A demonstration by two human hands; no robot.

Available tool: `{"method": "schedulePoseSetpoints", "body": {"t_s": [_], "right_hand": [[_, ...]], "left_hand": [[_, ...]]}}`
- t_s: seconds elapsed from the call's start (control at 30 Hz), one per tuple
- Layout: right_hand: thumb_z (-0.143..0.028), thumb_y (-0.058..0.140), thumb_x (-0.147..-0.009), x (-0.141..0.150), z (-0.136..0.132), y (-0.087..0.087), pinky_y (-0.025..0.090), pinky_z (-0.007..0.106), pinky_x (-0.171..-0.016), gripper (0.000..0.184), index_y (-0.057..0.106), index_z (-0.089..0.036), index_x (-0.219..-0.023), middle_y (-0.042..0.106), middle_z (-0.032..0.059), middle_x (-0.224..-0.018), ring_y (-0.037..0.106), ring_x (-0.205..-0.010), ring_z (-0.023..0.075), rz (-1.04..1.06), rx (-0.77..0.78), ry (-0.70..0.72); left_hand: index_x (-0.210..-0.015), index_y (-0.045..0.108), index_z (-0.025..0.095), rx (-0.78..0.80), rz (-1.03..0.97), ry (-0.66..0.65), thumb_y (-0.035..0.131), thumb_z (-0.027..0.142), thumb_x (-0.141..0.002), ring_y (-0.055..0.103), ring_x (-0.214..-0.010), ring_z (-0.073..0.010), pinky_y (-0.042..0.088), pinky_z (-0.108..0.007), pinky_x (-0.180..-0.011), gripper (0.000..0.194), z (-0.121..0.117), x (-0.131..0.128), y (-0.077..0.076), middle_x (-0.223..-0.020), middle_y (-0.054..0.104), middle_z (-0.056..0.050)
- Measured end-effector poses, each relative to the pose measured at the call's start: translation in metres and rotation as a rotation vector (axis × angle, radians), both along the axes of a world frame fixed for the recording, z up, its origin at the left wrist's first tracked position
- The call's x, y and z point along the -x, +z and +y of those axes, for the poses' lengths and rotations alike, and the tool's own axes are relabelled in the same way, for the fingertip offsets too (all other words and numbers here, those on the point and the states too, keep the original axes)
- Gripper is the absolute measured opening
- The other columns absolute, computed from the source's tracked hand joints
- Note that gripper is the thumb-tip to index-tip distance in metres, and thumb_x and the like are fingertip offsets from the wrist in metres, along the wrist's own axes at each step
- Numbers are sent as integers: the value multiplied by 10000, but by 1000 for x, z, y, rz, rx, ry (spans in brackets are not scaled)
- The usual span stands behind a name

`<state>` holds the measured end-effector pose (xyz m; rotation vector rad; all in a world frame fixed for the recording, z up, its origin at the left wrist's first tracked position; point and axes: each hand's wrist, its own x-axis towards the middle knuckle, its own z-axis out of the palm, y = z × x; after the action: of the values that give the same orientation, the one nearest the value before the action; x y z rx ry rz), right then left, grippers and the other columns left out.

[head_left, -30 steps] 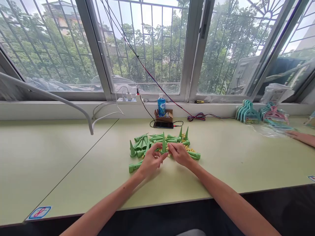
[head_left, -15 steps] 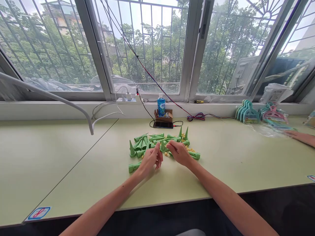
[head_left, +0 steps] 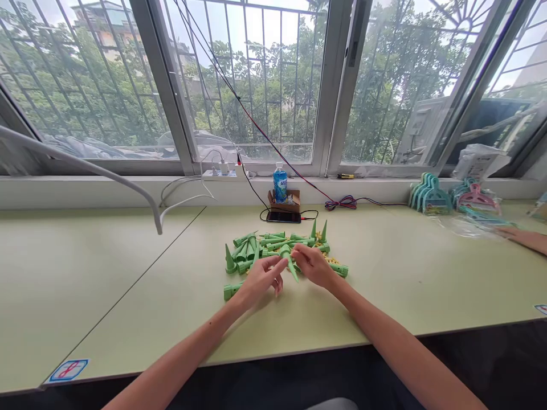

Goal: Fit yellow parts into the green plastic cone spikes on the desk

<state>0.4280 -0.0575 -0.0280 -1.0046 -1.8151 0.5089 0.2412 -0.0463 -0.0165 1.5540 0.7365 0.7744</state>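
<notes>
My left hand pinches a green plastic spike near its wide collar. The spike's pointed end tilts down toward me. Close against the spike's collar, my right hand has its fingers pressed together; what sits in them is hidden. Behind both hands lies a pile of green tapered tubes with ribbed caps. Small yellow parts show among them at the right. One green cone stands upright left of the pile, and another cone stands at its back right. A capped tube lies beside my left wrist.
A phone with a cable lies behind the pile, before a small box with a blue bottle. Coiled wire lies by the sill. Packaged hangers and another person's hand are far right. A grey tube hangs left.
The spike between my hands has swung from pointing up to pointing down toward me. My left fingers have shifted their hold on it. My right hand has barely moved.
</notes>
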Motion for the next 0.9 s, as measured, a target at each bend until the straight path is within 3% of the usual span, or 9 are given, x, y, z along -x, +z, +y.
{"method": "schedulePoseSetpoints", "body": {"t_s": [0.23,0.47,0.57,0.7,0.9], "right_hand": [[-463,339,-1007,3,2,0,294,268,-505,476,376,-211,-604,417,-33,-492,366,-474,115,-35,43,-29],[-515,346,-997,8,3,0,300,264,-483,461,393,-220,-647,443,-26,-523,380,-471,118,50,36,-93],[-534,346,-993,6,5,-2,296,260,-474,446,407,-220,-682,420,-34,-534,375,-471,118,90,33,-116],[-515,357,-996,4,5,-3,304,252,-487,415,430,-215,-719,417,-42,-541,376,-483,113,68,39,-94],[-459,382,-997,3,2,-2,306,246,-509,389,423,-206,-704,418,-48,-566,354,-502,99,-7,10,-14]], "left_hand": [[-1071,627,175,-241,25,166,735,430,-744,514,-441,-103,425,-213,-391,428,0,-3,-7,-655,589,13],[-1082,571,208,-278,-13,196,665,473,-797,550,-439,-68,433,-215,-370,401,3,-7,-10,-991,598,-41],[-1006,543,192,-216,-51,208,639,517,-811,541,-418,-67,416,-205,-349,391,2,-10,-8,-914,592,-21],[-832,594,132,0,-102,140,523,614,-856,527,-416,-90,420,-219,-366,487,3,-9,-2,-730,592,-27],[-784,676,89,245,-92,35,451,725,-831,525,-449,-109,420,-226,-401,677,5,-4,-1,-715,657,-104]]}}
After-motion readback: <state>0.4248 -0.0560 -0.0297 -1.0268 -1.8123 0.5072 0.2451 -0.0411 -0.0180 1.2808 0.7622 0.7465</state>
